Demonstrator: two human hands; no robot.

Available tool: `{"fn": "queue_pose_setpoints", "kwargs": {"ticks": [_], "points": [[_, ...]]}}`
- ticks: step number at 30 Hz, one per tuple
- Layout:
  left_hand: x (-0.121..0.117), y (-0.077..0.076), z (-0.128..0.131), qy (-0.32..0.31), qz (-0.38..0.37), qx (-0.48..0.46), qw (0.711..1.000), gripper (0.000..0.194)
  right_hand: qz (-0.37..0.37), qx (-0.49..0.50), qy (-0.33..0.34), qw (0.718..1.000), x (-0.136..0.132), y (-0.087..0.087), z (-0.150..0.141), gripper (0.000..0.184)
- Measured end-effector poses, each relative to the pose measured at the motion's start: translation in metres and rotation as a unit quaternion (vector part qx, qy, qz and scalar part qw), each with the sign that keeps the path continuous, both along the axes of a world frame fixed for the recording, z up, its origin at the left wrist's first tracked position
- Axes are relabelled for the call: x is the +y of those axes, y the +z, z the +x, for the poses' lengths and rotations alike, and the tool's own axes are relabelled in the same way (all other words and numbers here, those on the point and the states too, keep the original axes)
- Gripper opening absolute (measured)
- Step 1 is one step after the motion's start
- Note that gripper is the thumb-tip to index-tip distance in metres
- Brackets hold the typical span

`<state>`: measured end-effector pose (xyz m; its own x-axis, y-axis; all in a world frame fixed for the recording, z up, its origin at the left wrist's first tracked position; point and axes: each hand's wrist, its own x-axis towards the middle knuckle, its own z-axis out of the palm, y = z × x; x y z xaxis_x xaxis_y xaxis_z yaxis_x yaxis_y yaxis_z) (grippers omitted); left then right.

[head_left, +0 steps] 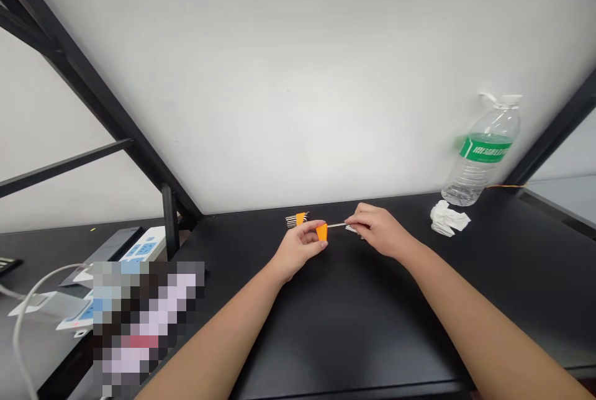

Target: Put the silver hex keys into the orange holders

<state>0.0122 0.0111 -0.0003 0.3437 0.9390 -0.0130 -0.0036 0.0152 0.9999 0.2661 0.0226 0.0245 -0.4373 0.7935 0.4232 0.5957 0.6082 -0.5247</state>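
Note:
My left hand is closed in a pinch on a small orange piece above the black table. A thin pale stick runs from that orange piece to my right hand, whose fingers are pinched on the stick's other end. Just under my right fingers lies a small bunch of thin sticks. Behind my left hand, on the table, rests another bundle of sticks with an orange band.
A clear water bottle with a green label stands at the back right, with a crumpled white tissue beside it. White power strips and a white cable lie at the left beyond a black frame post. A white wall backs the table.

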Motion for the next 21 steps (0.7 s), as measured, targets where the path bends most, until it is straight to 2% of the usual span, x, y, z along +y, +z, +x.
{"fn": "queue_pose_setpoints", "kwargs": {"ticks": [13, 19, 21], "points": [[-0.003, 0.005, -0.004, -0.051, -0.003, 0.052, 0.997, 0.054, 0.039, -0.128, 0.003, 0.991, -0.011, 0.005, -0.003, 0.032], [-0.006, 0.007, 0.002, -0.099, 0.023, 0.031, 0.994, 0.050, 0.012, -0.093, 0.075, 0.993, -0.028, 0.007, -0.029, 0.036], [-0.005, 0.005, 0.004, -0.087, 0.041, 0.040, 0.995, 0.051, 0.019, -0.084, 0.037, 0.996, -0.025, 0.007, -0.028, 0.036]]}}
